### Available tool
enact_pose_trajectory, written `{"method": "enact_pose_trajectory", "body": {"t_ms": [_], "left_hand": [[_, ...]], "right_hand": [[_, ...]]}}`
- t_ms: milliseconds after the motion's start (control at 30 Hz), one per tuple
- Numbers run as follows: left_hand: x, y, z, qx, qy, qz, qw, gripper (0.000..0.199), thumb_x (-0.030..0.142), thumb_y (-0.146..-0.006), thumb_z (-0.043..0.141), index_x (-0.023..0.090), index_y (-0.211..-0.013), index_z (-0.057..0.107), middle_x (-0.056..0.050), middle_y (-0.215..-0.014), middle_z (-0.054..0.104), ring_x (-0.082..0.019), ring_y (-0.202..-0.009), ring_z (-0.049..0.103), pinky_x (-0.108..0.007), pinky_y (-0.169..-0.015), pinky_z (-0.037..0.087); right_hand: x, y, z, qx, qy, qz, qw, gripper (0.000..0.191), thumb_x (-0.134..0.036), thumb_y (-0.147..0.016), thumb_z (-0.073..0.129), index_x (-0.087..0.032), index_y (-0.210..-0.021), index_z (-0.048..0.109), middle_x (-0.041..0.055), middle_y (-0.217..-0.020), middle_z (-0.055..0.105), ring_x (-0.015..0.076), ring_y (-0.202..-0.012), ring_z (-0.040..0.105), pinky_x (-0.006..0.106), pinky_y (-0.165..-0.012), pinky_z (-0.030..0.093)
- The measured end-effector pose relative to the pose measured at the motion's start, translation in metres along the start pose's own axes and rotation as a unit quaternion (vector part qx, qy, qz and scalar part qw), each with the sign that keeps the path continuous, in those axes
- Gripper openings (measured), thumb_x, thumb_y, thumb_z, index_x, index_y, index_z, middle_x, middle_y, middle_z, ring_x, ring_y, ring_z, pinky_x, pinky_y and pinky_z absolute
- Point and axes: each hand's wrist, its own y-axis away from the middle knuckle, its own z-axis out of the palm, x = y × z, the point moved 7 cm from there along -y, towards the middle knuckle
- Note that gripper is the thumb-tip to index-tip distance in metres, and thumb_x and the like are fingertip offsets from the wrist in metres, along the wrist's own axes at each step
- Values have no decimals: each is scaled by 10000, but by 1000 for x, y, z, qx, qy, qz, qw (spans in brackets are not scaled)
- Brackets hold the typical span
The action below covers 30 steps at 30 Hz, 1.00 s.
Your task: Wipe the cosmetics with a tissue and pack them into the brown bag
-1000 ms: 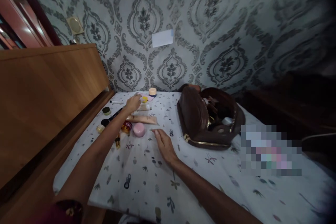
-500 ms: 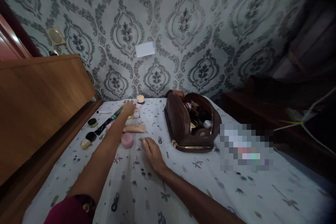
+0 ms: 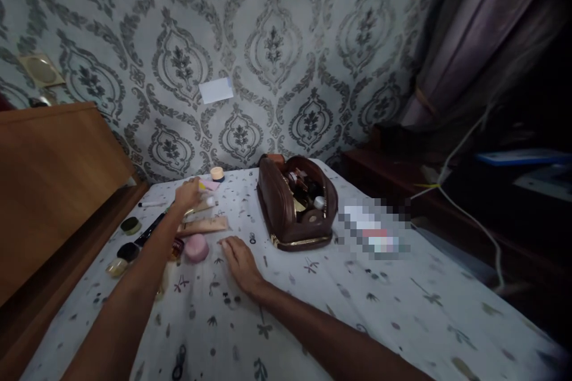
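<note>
My left hand [image 3: 187, 193] reaches to the far side of the bed, its fingers curled down among small cosmetics; what they hold, if anything, is hidden. Right beside its fingertips lies a pink packet [image 3: 211, 185] with a bit of yellow. Nearer to me are a white-capped tube [image 3: 206, 203], a beige tube [image 3: 208, 225] and a round pink container [image 3: 196, 248]. My right hand [image 3: 241, 261] rests open on the patterned sheet, holding nothing, just right of the pink container. An unzipped brown bag [image 3: 297, 235] full of bottles and jars stands beyond it, to the right.
A small jar with a peach lid [image 3: 217, 174] stands near the wall. Round dark-lidded jars [image 3: 130, 225] and a white pen [image 3: 152, 203] lie left of my arm. A blurred-out packet [image 3: 373, 229] lies right of the bag. A wooden board [image 3: 58, 172] borders the left side.
The view has swung to the right, so everything appears further left. My left hand remains among the far cosmetics with its fingers bent; my right hand stays on the sheet.
</note>
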Motion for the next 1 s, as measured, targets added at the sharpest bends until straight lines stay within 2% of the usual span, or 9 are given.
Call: {"method": "enact_pose_trajectory", "body": {"t_ms": [67,167,233,300,400,500,600,733,1000], "left_hand": [[-1,7,-13,16,37,-3,999,421,278,-863,578,193,-1273,539,-110,-1196,662,-270,-1087,624,-349,-878,500],[9,32,-30,29,90,23,995,450,344,-865,556,188,-1286,535,-78,-1236,655,-234,-1056,635,-316,-890,499],[22,60,-38,35,136,50,989,441,375,-857,549,189,-1257,551,-52,-1224,660,-213,-1061,632,-294,-899,500],[38,94,-47,61,266,70,960,430,395,-815,591,177,-1186,585,-57,-1147,685,-234,-1023,643,-328,-882,513],[61,143,-48,61,352,79,931,381,386,-806,604,202,-1140,594,-50,-1106,692,-236,-987,646,-357,-877,513],[73,175,-42,58,352,71,932,335,349,-806,599,204,-1108,599,-66,-1102,691,-251,-1027,632,-377,-908,492],[76,191,-30,39,348,71,934,312,400,-832,583,195,-1068,589,-70,-1038,684,-252,-982,633,-375,-870,496],[84,204,-19,12,347,97,933,288,453,-893,515,203,-1022,578,-59,-970,667,-235,-920,630,-359,-834,494],[105,205,-24,13,209,132,969,293,473,-947,422,217,-886,550,-60,-887,616,-244,-838,606,-339,-721,451]], "right_hand": [[-1,0,-1,3,-7,6,1000,288,-325,-1006,362,-194,-954,614,77,-953,658,215,-945,602,374,-902,462],[0,2,-5,22,-42,32,998,241,-330,-969,446,-193,-1113,583,86,-1031,653,218,-993,604,371,-897,479],[1,3,-6,31,-74,54,995,344,-343,-932,512,-195,-1243,517,100,-1116,634,216,-1015,606,358,-861,503],[1,4,-7,37,-105,66,992,487,-351,-892,571,-194,-1334,439,124,-1234,588,216,-1038,604,343,-822,521],[-2,4,-10,52,-125,63,989,594,-316,-842,627,-185,-1373,396,141,-1317,543,221,-1073,597,332,-812,529],[-6,3,-12,43,-108,39,992,444,-230,-826,628,-192,-1253,513,97,-1210,617,215,-1051,606,344,-878,509],[-7,7,-12,-12,-29,25,999,309,-189,-798,667,-181,-1100,601,75,-1079,667,232,-1023,610,379,-923,475],[-4,18,-18,-71,59,25,995,353,-199,-739,755,-193,-1072,637,73,-1050,680,254,-1019,601,393,-917,455],[-3,24,-27,-92,49,10,994,436,-240,-732,788,-197,-1137,629,70,-1069,684,236,-988,613,364,-877,463]]}}
